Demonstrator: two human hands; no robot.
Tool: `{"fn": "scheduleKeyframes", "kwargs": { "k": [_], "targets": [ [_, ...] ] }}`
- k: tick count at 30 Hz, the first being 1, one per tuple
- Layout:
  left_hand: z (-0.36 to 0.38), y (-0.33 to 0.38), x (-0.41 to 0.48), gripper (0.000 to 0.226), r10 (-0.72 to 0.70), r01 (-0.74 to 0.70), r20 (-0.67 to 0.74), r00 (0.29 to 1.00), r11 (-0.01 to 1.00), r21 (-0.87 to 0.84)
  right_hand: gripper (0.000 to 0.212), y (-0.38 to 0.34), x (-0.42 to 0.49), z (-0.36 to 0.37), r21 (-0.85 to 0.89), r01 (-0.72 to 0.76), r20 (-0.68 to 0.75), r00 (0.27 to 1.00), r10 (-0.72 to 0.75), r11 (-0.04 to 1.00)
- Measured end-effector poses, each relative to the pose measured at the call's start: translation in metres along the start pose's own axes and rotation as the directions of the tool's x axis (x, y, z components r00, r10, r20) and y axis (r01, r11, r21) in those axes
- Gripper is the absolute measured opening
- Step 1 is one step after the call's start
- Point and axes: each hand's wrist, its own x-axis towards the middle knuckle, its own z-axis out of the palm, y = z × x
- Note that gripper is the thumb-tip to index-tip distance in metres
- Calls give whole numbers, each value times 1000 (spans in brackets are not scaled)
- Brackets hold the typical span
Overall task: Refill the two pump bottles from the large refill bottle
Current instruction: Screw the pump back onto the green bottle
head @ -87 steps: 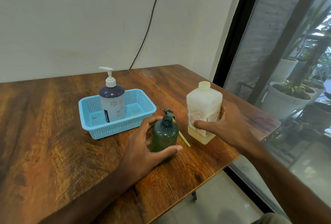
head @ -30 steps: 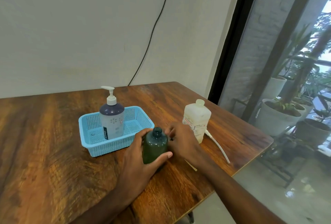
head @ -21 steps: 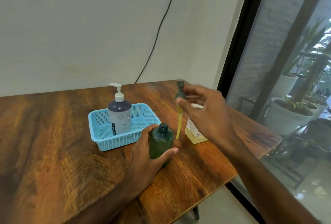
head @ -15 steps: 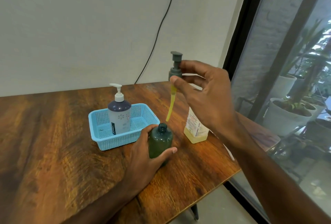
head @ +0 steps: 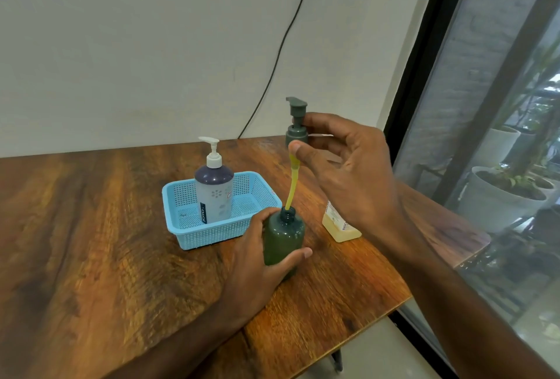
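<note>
right hand (head: 348, 166) pinches grey plastic pump (head: 297, 124) | yellow tube (head: 293, 184) near-upright, tip at mouth of dark green bottle (head: 283, 239) | left hand (head: 257, 266) grips it

the refill bottle (head: 340, 226) label starts "bioc", while the pump bottle (head: 214, 194) strip is illegible.

Single wide-angle head-worn view, facing forward and down, close above the brown wooden counter (head: 91, 227), pale painted wall (head: 151, 45) far, dark-framed glass window (head: 485, 106) right
</note>
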Motion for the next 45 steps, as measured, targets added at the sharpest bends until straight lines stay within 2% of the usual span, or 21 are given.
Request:
{"fn": "scheduleKeyframes", "kwargs": {
  "k": [4, 7, 10, 14, 18, 20, 22, 24, 27, 31, 35, 38, 42, 45],
  "targets": [
    [0, 0, 0, 72, 1, -1, -1, 1000, 1000, 5, 36, 6, -2, -1, 14, -16, 14, 1000, 15, 1000],
    [0, 2, -1, 74, 14, -14, -8, 1000, 1000, 7, 36, 23, -16, 9, 24, -111, 71, 991, 109, 994],
    [-1, 2, -1, 74, 37, -37, -14, 999, 999, 1, 38, 49, -41, 22, -48, -214, 142, 965, 219, 976],
    [-2, 1, -1, 73, 48, -48, -6, 999, 999, 2, 47, 65, -60, 25, -138, -226, 158, 956, 247, 964],
    [-2, 6, -2, 71, 55, -55, -27, 998, 998, -3, 78, 86, -73, 31, -122, -290, 269, 911, 313, 949],
    [-2, 8, -1, 76, 19, -20, -27, 999, 998, -56, 65, 95, -82, 38, -105, -304, 325, 889, 321, 947],
    [-1, 4, -1, 84, 9, -8, 10, 1000, 996, -93, 49, 106, -88, 41, -44, -323, 293, 900, 321, 945],
    [0, 0, 0, 88, 32, -25, 79, 996, 995, -93, 43, 115, -87, 39, 2, -327, 258, 913, 316, 945],
    [0, -5, 1, 85, 97, -67, 175, 980, 984, -167, 49, 131, -86, 36, 40, -321, 218, 927, 305, 946],
    [-4, 8, 4, 69, 110, -59, 195, 975, 966, -252, 63, 141, -88, 32, 24, -291, 218, 935, 279, 956],
    [-3, 33, 26, 42, 58, -56, 17, 998, 990, -129, 60, 142, -87, 28, 3, -296, 256, 923, 286, 955],
    [6, 47, 48, 48, 28, -30, -71, 997, 999, -24, 60, 142, -89, 27, 16, -288, 199, 939, 279, 958],
    [11, 54, 60, 36, 47, -45, -26, 999, 995, 93, 63, 143, -91, 27, 47, -265, 154, 955, 255, 963],
    [-2, 56, 65, 29, 111, -122, 88, 990, 984, 131, 58, 143, -90, 27, 45, -261, 159, 955, 251, 964]
  ]
}}
